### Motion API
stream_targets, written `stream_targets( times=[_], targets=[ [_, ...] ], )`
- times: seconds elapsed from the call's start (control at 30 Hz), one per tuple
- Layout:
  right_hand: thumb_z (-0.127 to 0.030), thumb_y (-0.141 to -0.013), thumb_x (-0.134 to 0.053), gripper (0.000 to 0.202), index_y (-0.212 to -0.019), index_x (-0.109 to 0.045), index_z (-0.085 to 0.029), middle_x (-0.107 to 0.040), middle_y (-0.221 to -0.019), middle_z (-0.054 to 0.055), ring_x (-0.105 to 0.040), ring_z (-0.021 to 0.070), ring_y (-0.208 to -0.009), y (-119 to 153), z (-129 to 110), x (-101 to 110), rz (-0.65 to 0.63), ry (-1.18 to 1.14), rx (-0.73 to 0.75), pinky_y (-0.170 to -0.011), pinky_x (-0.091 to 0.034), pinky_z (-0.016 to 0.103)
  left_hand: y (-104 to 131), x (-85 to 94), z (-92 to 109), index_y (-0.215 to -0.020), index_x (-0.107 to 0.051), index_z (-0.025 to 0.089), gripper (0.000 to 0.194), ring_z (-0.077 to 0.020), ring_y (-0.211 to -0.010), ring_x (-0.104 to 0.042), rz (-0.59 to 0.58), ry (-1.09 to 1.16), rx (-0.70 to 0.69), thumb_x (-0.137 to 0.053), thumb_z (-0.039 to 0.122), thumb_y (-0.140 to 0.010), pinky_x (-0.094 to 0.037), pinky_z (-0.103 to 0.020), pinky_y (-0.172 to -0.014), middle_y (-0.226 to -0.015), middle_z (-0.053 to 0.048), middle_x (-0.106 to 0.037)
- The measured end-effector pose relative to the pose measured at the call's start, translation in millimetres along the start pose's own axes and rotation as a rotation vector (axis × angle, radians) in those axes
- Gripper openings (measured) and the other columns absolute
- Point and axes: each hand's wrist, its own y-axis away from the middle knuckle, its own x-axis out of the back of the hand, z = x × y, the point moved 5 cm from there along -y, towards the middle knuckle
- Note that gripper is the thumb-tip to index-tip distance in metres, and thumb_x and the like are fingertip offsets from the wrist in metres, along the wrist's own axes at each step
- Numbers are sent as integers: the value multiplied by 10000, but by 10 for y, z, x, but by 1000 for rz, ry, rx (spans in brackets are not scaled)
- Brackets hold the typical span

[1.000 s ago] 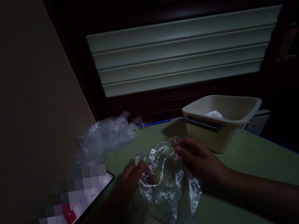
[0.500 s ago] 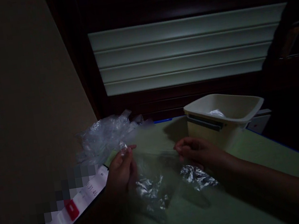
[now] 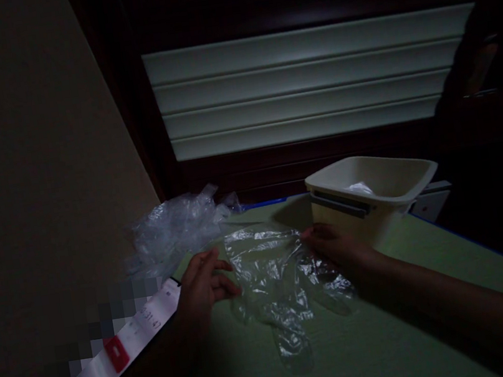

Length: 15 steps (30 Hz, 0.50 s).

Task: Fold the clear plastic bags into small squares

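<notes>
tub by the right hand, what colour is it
The tub is cream, with a dark grey strip; the head view shows it.

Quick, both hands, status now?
Left hand: open, fingers spread, holding nothing visible; contact with the plastic unclear.
Right hand: closed, pinching the upper right corner of a clear, crinkled, thin plastic film.

Dim light, plain wall (image 3: 29, 152) left; dark woodwork (image 3: 281, 7), pale slatted panel (image 3: 301, 77), green tabletop (image 3: 362, 361)

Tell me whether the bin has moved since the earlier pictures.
No: the bin keeps its place relative to the white slats behind it; no shift shows either way.
</notes>
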Motion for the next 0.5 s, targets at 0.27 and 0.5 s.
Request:
stream_targets(
  times=[0.27,0.5],
  targets=[
    [-170,-758,-539,288,-1044,-570,-169,-618,-999,132,-582,271,-874,23,-101,38,7,475,294,-761,-421,390,260,-150,187,-905,-539,187,141,-227,-956,-541,27,-810,-851,-533,221,-768,-466,-383,-837,-1002,-75,-519],
    [-306,-869,-462,435,-1280,-465,-161,-451,-1332,157,-445,301,-1181,226,-286,-153,-92,651,479,-964,-359,455,287,-238,-73,-1048,-576,166,268,-281,-1122,-496,-287,-1081,-791,-457,308,-854,-392,-457,-959,-1164,-128,-569]
  ],
)
